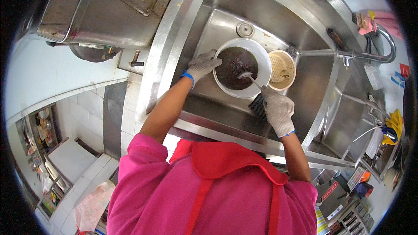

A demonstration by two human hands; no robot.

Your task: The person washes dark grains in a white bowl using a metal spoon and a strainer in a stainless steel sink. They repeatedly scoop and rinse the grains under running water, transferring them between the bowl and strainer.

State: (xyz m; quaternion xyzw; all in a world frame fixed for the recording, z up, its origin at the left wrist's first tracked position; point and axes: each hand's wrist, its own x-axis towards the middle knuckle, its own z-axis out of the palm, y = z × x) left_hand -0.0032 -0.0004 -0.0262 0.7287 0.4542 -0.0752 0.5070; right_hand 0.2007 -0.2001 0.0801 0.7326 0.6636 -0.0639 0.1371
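A round white tub (264,86) stands in a stainless steel sink basin, partly filled with dark brown liquid (233,67) that has darker bits in it. My left hand (203,64), in a knitted work glove with a blue cuff, rests on the tub's left rim, thumb over the edge. In a matching glove, my right hand (277,107) grips the handle of a metal spoon or ladle (249,75), whose head lies at the liquid's surface. Touching the tub's right side is a cream perforated basket (283,62) with a few brown scraps. A dark ribbed thing (258,106) shows beside my right glove.
The sink drain (245,29) lies beyond the tub. A curved metal faucet (369,55) rises at the right, near a second steel basin (347,114). Yellow cloth or gloves (393,127) hang farther right. A large steel appliance (107,9) stands at upper left.
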